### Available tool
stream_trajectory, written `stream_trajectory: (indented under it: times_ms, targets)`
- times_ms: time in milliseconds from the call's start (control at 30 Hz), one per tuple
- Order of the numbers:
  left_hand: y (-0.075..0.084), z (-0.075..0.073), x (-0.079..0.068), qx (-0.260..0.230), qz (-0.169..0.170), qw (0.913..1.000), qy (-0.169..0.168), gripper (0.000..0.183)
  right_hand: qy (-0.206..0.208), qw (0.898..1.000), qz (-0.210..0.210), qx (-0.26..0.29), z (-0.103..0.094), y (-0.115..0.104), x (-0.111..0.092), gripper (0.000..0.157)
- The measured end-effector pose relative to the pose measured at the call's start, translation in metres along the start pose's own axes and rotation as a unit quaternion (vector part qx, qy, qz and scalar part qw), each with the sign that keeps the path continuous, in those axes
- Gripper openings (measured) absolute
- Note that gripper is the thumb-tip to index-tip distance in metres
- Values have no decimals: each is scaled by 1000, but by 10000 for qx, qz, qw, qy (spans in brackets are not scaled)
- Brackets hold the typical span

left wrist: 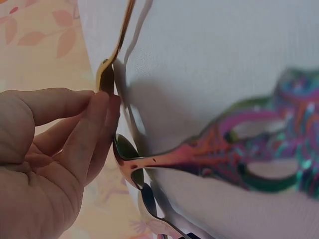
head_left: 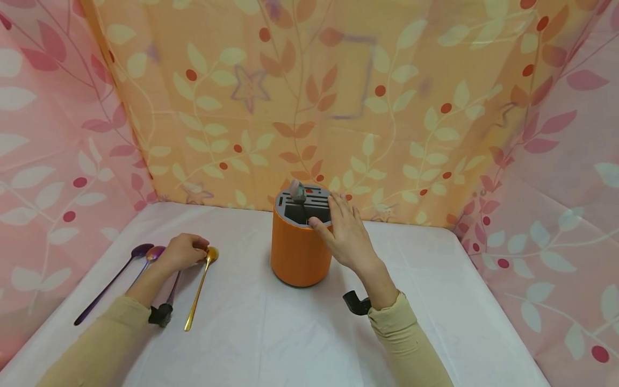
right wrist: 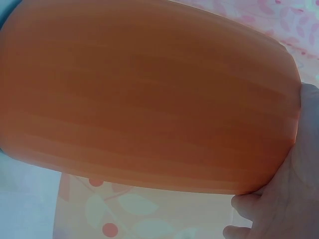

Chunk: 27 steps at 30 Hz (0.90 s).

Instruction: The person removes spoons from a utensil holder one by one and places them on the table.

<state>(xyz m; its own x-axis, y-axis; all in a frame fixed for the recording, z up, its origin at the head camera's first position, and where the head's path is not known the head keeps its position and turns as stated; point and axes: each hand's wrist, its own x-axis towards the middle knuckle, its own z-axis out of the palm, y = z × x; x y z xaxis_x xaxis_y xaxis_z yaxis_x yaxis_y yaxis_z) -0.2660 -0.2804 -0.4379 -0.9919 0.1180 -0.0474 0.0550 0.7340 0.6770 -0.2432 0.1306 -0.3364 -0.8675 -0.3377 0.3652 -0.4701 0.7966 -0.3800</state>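
Note:
An orange cylindrical holder (head_left: 300, 252) with a grey slotted top stands mid-table, and a grey handle (head_left: 297, 191) sticks out of one slot. My right hand (head_left: 344, 228) rests on its top rim, fingers laid straight across the slots and palm against its side (right wrist: 149, 94). My left hand (head_left: 184, 250) lies over a row of spoons at the left. Its thumb and forefinger (left wrist: 102, 107) pinch the bowl edge of the gold spoon (head_left: 199, 293) (left wrist: 105, 74). An iridescent pink spoon (head_left: 155, 252) (left wrist: 199, 149) lies just under the fingers.
A dark purple spoon (head_left: 112, 282) lies furthest left, and another dark handle (head_left: 172, 293) runs under my left wrist. The white tablecloth (head_left: 271, 333) covers the table. Leaf-patterned fabric walls (head_left: 309, 97) close it in at the back and both sides.

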Motion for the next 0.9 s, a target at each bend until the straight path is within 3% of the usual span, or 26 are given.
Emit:
stream_trajectory:
  times_ms: [233,433,600,733,900]
  targets:
    - [12,2,-9,286,-156,9995,39,38,-9,10000,-4,18,-1,0,0,93]
    - [17,2,-15,670,-54,9975,201,44,12,10000,-27,36,-1,0,-1,92]
    - [21,1,-17,568,38,9982,190,53,33,10000,-41,25,0,0,0,93]
    - [30,-1,-17,310,358,9981,394,52,41,10000,-37,19,1,1,1,94]
    - [47,-4,-17,-62,826,9921,939,49,46,10000,-28,38,2,1,0,93]
